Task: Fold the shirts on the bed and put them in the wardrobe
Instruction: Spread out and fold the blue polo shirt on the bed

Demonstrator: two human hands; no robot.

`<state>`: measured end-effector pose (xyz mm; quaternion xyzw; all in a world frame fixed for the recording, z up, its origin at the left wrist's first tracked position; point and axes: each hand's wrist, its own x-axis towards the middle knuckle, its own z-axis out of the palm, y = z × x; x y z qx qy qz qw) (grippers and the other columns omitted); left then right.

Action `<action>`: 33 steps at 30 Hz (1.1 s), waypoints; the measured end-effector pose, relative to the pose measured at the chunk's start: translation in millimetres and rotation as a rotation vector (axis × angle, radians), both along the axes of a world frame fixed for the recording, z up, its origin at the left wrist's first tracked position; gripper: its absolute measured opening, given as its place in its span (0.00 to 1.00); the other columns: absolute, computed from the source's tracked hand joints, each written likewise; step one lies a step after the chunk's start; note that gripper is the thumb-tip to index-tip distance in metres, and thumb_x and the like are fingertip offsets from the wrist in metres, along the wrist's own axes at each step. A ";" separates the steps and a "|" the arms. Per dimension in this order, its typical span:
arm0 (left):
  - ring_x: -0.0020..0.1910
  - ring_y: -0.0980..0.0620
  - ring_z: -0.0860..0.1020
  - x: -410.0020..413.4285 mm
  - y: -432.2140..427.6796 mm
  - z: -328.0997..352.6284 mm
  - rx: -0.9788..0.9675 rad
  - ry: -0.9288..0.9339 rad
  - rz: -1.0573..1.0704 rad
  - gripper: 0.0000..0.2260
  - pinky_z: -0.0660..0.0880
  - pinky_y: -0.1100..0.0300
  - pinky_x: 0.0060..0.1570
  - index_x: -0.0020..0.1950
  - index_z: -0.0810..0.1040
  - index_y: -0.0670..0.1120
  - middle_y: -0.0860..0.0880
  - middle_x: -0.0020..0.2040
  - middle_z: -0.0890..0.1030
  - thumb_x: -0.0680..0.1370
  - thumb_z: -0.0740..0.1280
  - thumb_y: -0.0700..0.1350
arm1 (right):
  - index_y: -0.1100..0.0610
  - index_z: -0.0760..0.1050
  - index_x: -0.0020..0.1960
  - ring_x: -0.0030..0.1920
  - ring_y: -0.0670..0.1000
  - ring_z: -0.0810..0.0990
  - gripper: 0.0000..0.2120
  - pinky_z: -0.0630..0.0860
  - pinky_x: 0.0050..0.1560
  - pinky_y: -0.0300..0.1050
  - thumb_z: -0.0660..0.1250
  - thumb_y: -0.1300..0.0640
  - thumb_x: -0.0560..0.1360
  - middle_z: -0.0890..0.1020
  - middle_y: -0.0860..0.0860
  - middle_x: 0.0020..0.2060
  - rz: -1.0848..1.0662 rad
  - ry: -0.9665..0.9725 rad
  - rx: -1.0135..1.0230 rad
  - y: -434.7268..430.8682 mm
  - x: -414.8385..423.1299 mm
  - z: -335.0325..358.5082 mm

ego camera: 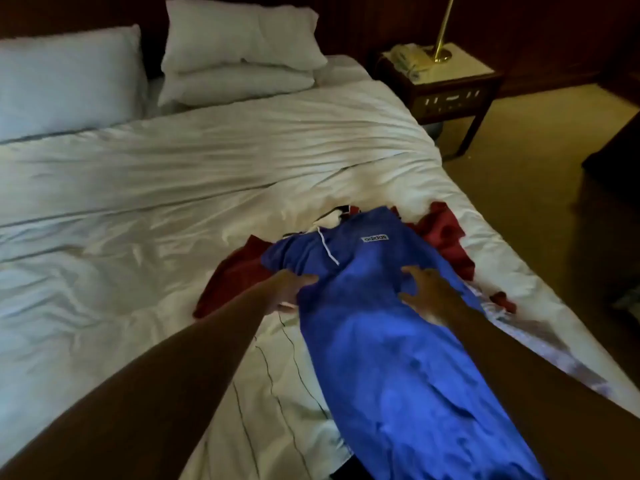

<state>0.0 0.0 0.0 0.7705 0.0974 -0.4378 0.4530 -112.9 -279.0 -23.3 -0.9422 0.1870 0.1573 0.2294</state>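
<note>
My left hand (pixel 289 289) has its fingers curled onto the left edge of the blue shirt (pixel 381 341), thumb side tucked at the cloth. It looks like a pinch on the fabric, though the fingertips are half hidden, so I can't be sure how tight. My right hand (pixel 427 292) is spread flat with the fingers splayed, palm down on the shirt's upper chest, pressing and not gripping.

The blue shirt lies under and between both hands, running from the collar just beyond my fingertips back toward me. Its small logo patch (pixel 375 239) sits just past the right hand. A red garment (pixel 446 233) pokes out beyond and to the right of the right hand, and more red shows just left of the left hand. A white pinstriped shirt (pixel 277 375) lies under the blue one, below my left forearm. All of it is on the near right part of the bed (pixel 173 174), well short of the pillows (pixel 239 46).

My read on handling: thin, light, floppy cloth, probably slick synthetic, with no stiffness, so it will sag and slide on the duvet. I'd best take it at the shoulder seams or side hems with a pinch from both hands, flattening with a palm before each fold. It could drag the shirts beneath along with it.
</note>
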 end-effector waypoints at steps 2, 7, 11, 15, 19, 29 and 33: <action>0.47 0.48 0.79 0.3 -14.5 -12.2 -0.121 0.024 0.172 0.17 0.75 0.58 0.41 0.61 0.77 0.40 0.43 0.54 0.82 0.79 0.70 0.51 | 0.48 0.57 0.78 0.72 0.66 0.64 0.34 0.66 0.69 0.60 0.66 0.42 0.77 0.64 0.61 0.74 -0.010 0.024 -0.052 -4.1 -2.1 -7.7; 0.27 0.52 0.65 -5.0 -41.6 -26.1 -0.025 -0.040 0.204 0.15 0.63 0.61 0.29 0.34 0.72 0.44 0.47 0.30 0.69 0.79 0.70 0.44 | 0.49 0.59 0.78 0.72 0.65 0.64 0.32 0.63 0.70 0.57 0.65 0.41 0.78 0.64 0.60 0.73 0.014 0.083 -0.058 -6.6 -8.0 -4.6; 0.46 0.47 0.77 -7.2 -49.6 -16.3 -0.053 0.005 0.350 0.19 0.74 0.58 0.38 0.58 0.77 0.42 0.44 0.53 0.78 0.75 0.74 0.53 | 0.49 0.62 0.77 0.70 0.62 0.69 0.31 0.68 0.68 0.54 0.68 0.44 0.77 0.67 0.60 0.71 0.040 0.143 -0.007 -8.6 -11.9 11.6; 0.60 0.42 0.77 1.6 -45.0 -38.6 0.013 0.025 0.370 0.54 0.76 0.56 0.35 0.76 0.62 0.45 0.43 0.69 0.73 0.57 0.79 0.65 | 0.50 0.62 0.78 0.71 0.62 0.68 0.31 0.67 0.68 0.53 0.68 0.47 0.78 0.66 0.59 0.72 0.055 0.164 0.010 -4.7 -13.4 20.3; 0.60 0.40 0.78 -12.6 -36.1 -39.5 0.220 -0.184 0.063 0.28 0.77 0.48 0.59 0.67 0.73 0.37 0.41 0.63 0.78 0.74 0.76 0.50 | 0.50 0.62 0.77 0.71 0.61 0.68 0.30 0.65 0.70 0.54 0.67 0.47 0.79 0.65 0.59 0.72 0.050 0.115 -0.006 -3.3 -16.4 10.0; 0.43 0.45 0.79 -29.7 8.1 44.6 -0.520 0.006 0.609 0.10 0.76 0.51 0.44 0.47 0.75 0.42 0.43 0.44 0.80 0.83 0.56 0.40 | 0.57 0.72 0.70 0.58 0.56 0.79 0.22 0.74 0.54 0.41 0.67 0.50 0.79 0.78 0.56 0.63 0.106 0.134 0.128 20.0 -13.1 56.6; 0.45 0.44 0.83 -20.5 43.9 111.8 -0.736 0.046 0.713 0.14 0.78 0.50 0.46 0.46 0.73 0.40 0.40 0.46 0.83 0.86 0.54 0.43 | 0.56 0.75 0.65 0.60 0.52 0.78 0.16 0.70 0.56 0.38 0.69 0.54 0.78 0.80 0.51 0.58 0.122 0.069 0.195 49.9 1.2 104.2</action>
